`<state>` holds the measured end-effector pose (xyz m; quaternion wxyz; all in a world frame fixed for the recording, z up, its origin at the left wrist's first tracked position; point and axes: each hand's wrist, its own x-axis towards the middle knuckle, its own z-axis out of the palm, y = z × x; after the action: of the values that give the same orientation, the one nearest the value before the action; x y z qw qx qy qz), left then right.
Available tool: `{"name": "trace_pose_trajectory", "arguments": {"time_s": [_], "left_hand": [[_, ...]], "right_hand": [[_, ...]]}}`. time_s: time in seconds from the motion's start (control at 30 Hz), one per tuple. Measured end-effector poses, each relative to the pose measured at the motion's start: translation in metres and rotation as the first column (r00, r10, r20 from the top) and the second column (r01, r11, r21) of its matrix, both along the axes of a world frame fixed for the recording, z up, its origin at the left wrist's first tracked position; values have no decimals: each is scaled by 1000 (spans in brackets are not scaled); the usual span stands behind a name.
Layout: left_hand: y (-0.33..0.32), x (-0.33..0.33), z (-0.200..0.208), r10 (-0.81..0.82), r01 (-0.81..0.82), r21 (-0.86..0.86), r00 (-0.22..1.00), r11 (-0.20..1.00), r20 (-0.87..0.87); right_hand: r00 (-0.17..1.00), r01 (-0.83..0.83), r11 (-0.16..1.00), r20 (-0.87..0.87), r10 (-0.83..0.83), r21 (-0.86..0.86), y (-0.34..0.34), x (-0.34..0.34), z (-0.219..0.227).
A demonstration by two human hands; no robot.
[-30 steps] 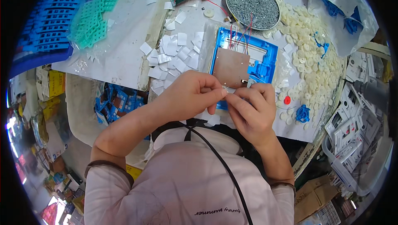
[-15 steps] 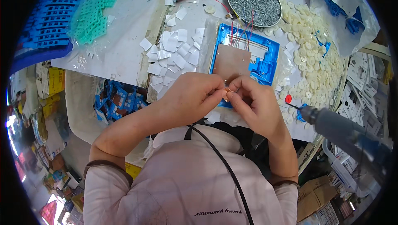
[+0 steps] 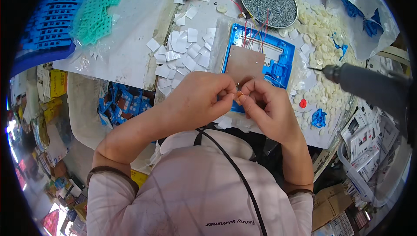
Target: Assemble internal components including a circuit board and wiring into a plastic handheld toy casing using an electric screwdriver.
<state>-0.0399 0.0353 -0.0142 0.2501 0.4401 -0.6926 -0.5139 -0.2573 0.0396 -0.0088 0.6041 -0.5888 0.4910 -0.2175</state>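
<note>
Both my hands meet over the near edge of a blue plastic housing [image 3: 284, 53]. Fingertips of my left hand [image 3: 204, 94] are pinched together on a small orange-brown piece [image 3: 239, 97], too small and covered to name. My right hand [image 3: 271, 112] grips the same piece between thumb and forefinger. Inside the housing lies a brown circuit board [image 3: 245, 64], with thin red wires [image 3: 265, 29] running up from its far edge. The housing's near side is partly hidden by my hands.
A dark electric screwdriver [image 3: 365, 84] hangs at the right. Beyond the housing stands a round dish of screws [image 3: 269, 3]. Off-white plastic discs [image 3: 323, 31], a red disc [image 3: 302, 103] and a blue round part [image 3: 319, 118] lie rightward; white squares [image 3: 189, 49] leftward.
The hanging screwdriver has swung up and away from the near right of the table, uncovering the blue round part. My hands stay nearly in place, still pinching the small piece.
</note>
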Motion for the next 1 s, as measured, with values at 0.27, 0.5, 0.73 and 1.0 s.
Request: {"name": "trace_pose_trajectory", "arguments": {"time_s": [0.27,0.5,0.73,1.0], "left_hand": [[1,-4,1,-5,4,26,1000,1000,17],[1,-3,9,41,-35,204,999,978,-26],[0,-6,9,38,-28,203,998,979,-45],[0,-7,9,19,-16,129,1000,992,-21]], "right_hand": [[997,53,998,51,-55,40,0,-2,-1],[995,67,996,72,-71,60,-1,-6,-2],[998,57,998,24,-58,21,-1,-5,2],[999,47,999,23,-47,14,2,-7,-4]]}}
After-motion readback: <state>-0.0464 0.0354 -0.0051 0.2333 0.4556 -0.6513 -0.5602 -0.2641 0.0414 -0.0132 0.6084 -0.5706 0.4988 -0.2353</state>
